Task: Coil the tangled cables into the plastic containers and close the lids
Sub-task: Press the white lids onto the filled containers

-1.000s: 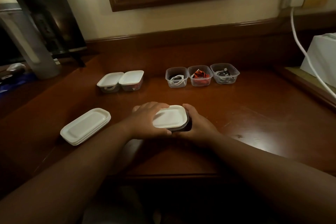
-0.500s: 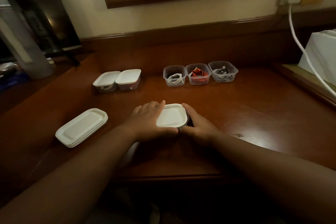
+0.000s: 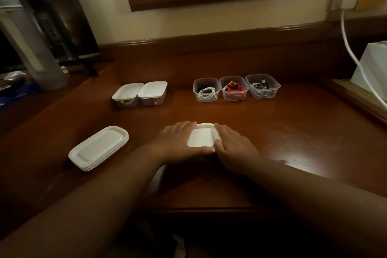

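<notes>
Head view: near the desk's front edge, the light, flexible lid is pressed flat at its rims by the open left hand and right hand.

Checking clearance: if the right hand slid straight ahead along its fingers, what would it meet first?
The right hand points forward and slightly left. Past the lid it presses, bare desk, then probably the open container with the white cable. Depth is uncertain.

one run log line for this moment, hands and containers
step: closing lid | left hand: pressing lid | right hand: pressing lid | lidded containers: two | open containers: three | spare lids: stacked
</notes>
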`<state>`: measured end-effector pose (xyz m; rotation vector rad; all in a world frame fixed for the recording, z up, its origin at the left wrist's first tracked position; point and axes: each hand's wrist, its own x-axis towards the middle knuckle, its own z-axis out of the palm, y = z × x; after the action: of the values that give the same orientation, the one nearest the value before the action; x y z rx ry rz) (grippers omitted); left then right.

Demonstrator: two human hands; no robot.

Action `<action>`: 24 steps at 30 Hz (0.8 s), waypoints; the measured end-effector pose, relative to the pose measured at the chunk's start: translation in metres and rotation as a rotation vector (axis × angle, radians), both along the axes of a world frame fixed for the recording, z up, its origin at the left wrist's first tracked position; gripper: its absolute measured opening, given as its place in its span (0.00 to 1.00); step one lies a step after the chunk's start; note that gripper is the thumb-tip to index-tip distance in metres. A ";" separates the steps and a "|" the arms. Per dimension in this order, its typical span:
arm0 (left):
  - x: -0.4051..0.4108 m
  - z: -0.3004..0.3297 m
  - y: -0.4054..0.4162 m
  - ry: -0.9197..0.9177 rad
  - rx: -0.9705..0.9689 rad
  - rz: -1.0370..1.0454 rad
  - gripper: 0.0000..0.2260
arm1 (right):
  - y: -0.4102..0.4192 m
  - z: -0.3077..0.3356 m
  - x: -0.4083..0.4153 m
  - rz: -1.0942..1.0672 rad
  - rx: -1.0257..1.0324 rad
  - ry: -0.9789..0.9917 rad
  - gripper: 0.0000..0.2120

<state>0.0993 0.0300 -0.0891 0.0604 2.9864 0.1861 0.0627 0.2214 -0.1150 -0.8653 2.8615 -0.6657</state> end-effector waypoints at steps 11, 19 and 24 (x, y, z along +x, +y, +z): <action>-0.005 -0.004 0.006 0.008 -0.012 0.048 0.41 | -0.007 0.037 -0.024 0.040 0.429 -0.006 0.29; 0.004 -0.003 0.007 0.000 -0.040 -0.109 0.30 | -0.012 0.040 -0.042 0.013 0.438 -0.153 0.29; 0.024 -0.003 0.001 0.017 -0.086 -0.240 0.45 | -0.021 0.046 -0.057 0.005 0.371 -0.207 0.29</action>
<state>0.1230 0.0314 -0.0924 0.4092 2.9660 0.0298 0.0061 0.2008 -0.0691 -0.7005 2.6676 -0.1956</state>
